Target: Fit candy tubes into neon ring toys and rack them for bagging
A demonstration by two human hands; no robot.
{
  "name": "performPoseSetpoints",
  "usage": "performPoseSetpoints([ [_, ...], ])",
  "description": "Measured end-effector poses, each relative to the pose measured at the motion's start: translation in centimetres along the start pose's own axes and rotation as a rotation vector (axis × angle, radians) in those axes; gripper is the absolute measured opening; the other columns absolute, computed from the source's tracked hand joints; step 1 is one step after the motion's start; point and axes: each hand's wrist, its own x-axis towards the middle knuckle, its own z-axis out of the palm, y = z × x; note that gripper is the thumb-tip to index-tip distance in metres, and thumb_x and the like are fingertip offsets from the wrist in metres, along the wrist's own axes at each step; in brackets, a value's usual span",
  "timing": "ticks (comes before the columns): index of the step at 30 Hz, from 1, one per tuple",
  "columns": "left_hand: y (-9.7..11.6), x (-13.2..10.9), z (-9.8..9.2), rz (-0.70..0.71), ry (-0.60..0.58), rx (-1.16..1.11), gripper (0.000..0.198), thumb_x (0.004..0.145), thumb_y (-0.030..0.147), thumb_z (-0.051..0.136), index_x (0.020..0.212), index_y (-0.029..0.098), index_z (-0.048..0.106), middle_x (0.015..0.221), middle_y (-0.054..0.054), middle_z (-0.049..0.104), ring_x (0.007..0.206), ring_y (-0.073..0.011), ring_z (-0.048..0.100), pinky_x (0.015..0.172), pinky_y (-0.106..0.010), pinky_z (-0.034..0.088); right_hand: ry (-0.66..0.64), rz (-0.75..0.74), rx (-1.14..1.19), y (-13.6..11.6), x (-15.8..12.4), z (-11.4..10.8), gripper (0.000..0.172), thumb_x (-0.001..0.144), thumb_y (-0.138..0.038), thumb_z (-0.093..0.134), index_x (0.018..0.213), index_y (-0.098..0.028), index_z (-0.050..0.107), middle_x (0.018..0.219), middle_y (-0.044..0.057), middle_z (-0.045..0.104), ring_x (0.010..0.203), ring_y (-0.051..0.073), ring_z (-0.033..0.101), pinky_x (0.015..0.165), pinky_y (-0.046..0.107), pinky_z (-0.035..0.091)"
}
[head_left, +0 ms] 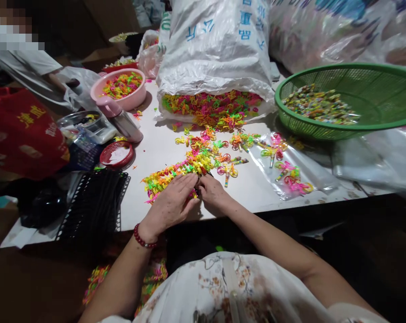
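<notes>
My left hand (176,199) lies over a dense row of small bright plastic pieces (171,172) in yellow, orange, green and pink. Its fingers are stretched out flat and the thumb points towards my right hand. Close beside it, my right hand (213,193) is closed, with curled fingers at the row's right end. Something dark shows at its fingertips, but most of it is hidden. Just beyond both hands lie loose little plastic toys with wheel-like rings (228,170), some with a patterned stick attached.
A white woven sack (219,58) spills coloured pieces at the back. To the right are a green basket (327,130) and clear plastic bags (310,170). Leftward stand a pink basin (135,96), a flask (125,123), a red basket (130,159) and black perforated strips (95,202). Another person's arm (56,80) shows.
</notes>
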Motion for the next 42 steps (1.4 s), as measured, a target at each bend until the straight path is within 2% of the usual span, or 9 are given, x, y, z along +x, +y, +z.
performPoseSetpoints([
  [4, 0.0, 0.0, 0.2, -0.01, 0.008, 0.005, 0.056, 0.096, 0.032, 0.048, 0.147, 0.015, 0.034, 0.15, -0.014, 0.044, 0.14, -0.0236, 0.04, 0.119, -0.048, 0.034, 0.034, 0.023, 0.005, 0.2, -0.9, -2.5, 0.007, 0.086, -0.016, 0.059, 0.092, -0.018, 0.057, 0.088, 0.002, 0.059, 0.081, 0.015, 0.054, 0.075, 0.026, 0.042],
  [8, 0.1, 0.0, 0.2, -0.008, 0.018, 0.008, 0.056, 0.096, 0.031, 0.048, 0.147, 0.015, 0.034, 0.15, -0.014, 0.043, 0.141, -0.023, 0.038, 0.12, -0.048, 0.033, 0.165, 0.139, -0.312, 1.4, -2.9, -5.6, 0.016, 0.089, -0.031, 0.062, 0.095, -0.017, 0.055, 0.091, 0.006, 0.061, 0.08, 0.019, 0.056, 0.07, 0.029, 0.039],
  [12, 0.1, -0.1, 0.1, -0.019, 0.027, 0.007, 0.054, 0.097, 0.031, 0.047, 0.147, 0.015, 0.034, 0.151, -0.014, 0.043, 0.143, -0.0238, 0.035, 0.119, -0.049, 0.033, 0.145, 0.282, -0.489, 2.6, -3.5, -6.9, 0.021, 0.09, -0.036, 0.061, 0.097, -0.016, 0.055, 0.091, 0.008, 0.064, 0.077, 0.02, 0.059, 0.066, 0.029, 0.036],
  [18, 0.0, -0.1, 0.3, 0.001, 0.039, 0.023, 0.047, 0.097, 0.029, 0.047, 0.142, 0.014, 0.043, 0.149, -0.013, 0.045, 0.143, -0.023, 0.036, 0.119, -0.048, 0.034, 0.117, 0.426, -0.425, 3.7, -3.9, -8.0, 0.015, 0.089, -0.023, 0.055, 0.101, -0.015, 0.058, 0.086, 0.009, 0.068, 0.076, 0.021, 0.063, 0.069, 0.03, 0.04],
  [22, -0.1, 0.0, 0.4, -0.012, 0.047, 0.029, 0.046, 0.097, 0.03, 0.048, 0.139, 0.013, 0.046, 0.148, -0.015, 0.047, 0.142, -0.0234, 0.037, 0.117, -0.049, 0.036, 0.167, 0.461, -0.069, 3.4, -4.8, -8.1, 0.022, 0.081, -0.023, 0.062, 0.101, -0.016, 0.062, 0.078, 0.003, 0.067, 0.069, 0.017, 0.062, 0.068, 0.027, 0.045],
  [25, -0.1, 0.0, 0.4, -0.012, 0.029, 0.019, 0.049, 0.097, 0.028, 0.047, 0.143, 0.013, 0.041, 0.149, -0.015, 0.045, 0.142, -0.0234, 0.037, 0.118, -0.048, 0.034, 0.149, 0.394, 0.258, 1.9, -4.8, -6.5, 0.019, 0.081, -0.032, 0.062, 0.091, -0.016, 0.064, 0.074, 0.001, 0.067, 0.064, 0.015, 0.06, 0.065, 0.025, 0.047],
  [28, -0.1, 0.0, 0.3, -0.024, 0.025, 0.013, 0.054, 0.097, 0.029, 0.045, 0.147, 0.012, 0.034, 0.15, -0.016, 0.043, 0.142, -0.0239, 0.037, 0.119, -0.048, 0.034, 0.085, 0.219, 0.387, 0.3, -3.9, -4.1, 0.023, 0.081, -0.037, 0.062, 0.088, -0.016, 0.065, 0.077, 0.002, 0.068, 0.066, 0.015, 0.059, 0.066, 0.026, 0.048],
  [33, -0.1, -0.1, 0.3, -0.049, 0.01, 0.017, 0.058, 0.098, 0.03, 0.043, 0.15, 0.01, 0.027, 0.15, -0.018, 0.042, 0.142, -0.0251, 0.037, 0.118, -0.048, 0.034, 0.029, -0.005, 0.316, -0.4, -1.8, -1.8, 0.015, 0.085, -0.029, 0.057, 0.086, -0.016, 0.064, 0.079, 0.004, 0.067, 0.069, 0.015, 0.058, 0.067, 0.026, 0.046],
  [42, 0.1, 0.0, 0.1, -0.047, 0.021, -0.005, 0.059, 0.098, 0.031, 0.044, 0.151, 0.012, 0.026, 0.151, -0.017, 0.041, 0.142, -0.0256, 0.037, 0.117, -0.049, 0.035, -0.081, -0.216, 0.132, 0.7, -1.2, -1.7, 0.014, 0.088, -0.018, 0.053, 0.098, -0.016, 0.062, 0.095, 0.008, 0.068, 0.084, 0.018, 0.061, 0.08, 0.028, 0.046],
])
